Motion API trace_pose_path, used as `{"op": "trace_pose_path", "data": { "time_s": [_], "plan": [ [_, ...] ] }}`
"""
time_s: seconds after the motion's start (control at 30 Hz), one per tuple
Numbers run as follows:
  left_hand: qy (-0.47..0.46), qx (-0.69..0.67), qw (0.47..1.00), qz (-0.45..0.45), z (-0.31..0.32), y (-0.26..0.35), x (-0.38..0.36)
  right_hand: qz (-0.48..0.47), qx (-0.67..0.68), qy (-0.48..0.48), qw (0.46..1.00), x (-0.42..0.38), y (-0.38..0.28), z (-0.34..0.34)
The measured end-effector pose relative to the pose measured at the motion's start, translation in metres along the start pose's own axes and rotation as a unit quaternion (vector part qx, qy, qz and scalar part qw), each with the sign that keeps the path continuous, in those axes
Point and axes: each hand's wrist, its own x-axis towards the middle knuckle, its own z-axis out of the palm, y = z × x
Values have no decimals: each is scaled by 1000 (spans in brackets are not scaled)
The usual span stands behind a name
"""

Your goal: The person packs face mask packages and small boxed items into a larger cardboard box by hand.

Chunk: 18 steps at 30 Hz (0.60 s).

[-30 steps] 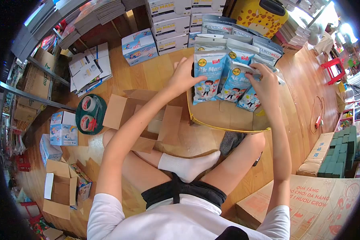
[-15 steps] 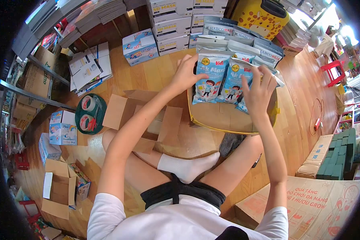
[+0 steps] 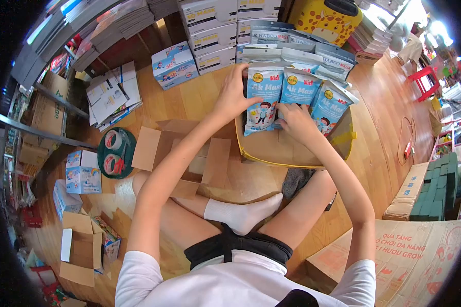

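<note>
A blue kids' face mask pack [image 3: 262, 97] stands at the front left of a yellow-edged carton [image 3: 271, 153]. My left hand [image 3: 231, 97] is closed around its left edge, thumb across the front and fingers behind. My right hand [image 3: 298, 121] has its fingers curled at the gap between this pack and a middle mask pack [image 3: 300, 91]; its thumb lies by the left pack's right edge. Whether it pinches one pack or both is partly hidden. A third mask pack [image 3: 332, 105] leans at the right. Grey Habco mask packs [image 3: 334, 57] stand in rows behind.
An open brown box [image 3: 215, 158] sits left of the carton. A green basket with tape rolls [image 3: 112, 140], a blue-white box [image 3: 83, 171] and another open box [image 3: 81, 245] lie further left. White mask boxes [image 3: 210, 36] are stacked behind; a large carton [image 3: 394, 256] is at right.
My right hand has moved left and down from the right-hand packs to the gap by the left pack. The third pack now shows fully. My left hand stays on the left pack.
</note>
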Motion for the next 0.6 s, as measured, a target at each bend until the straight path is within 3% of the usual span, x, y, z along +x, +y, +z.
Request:
{"op": "trace_pose_path", "data": {
  "time_s": [0.07,0.17,0.2,0.3,0.33,0.4,0.5,0.6],
  "plan": [
    [70,58,995,29,-5,23,-3,-4,1,2,1000,-1,0,3],
    [31,48,997,42,-17,47,-12,-12,-10,-6,1000,-7,0,2],
    [-10,44,996,80,-18,50,-15,-16,-15,-11,1000,-9,-1,0],
    [-281,-32,956,75,-14,55,-20,-36,30,-17,999,-18,-1,-13],
    [-332,-15,941,67,-12,55,-25,24,34,-83,996,-20,-4,-22],
    [-375,-40,923,75,2,45,-31,143,37,-214,966,-26,-6,-39],
    [-457,-52,886,49,10,47,-29,165,30,-301,939,-51,20,-40],
    [-481,-56,873,65,33,28,-34,167,48,-291,941,-65,55,-17]
  ]
}}
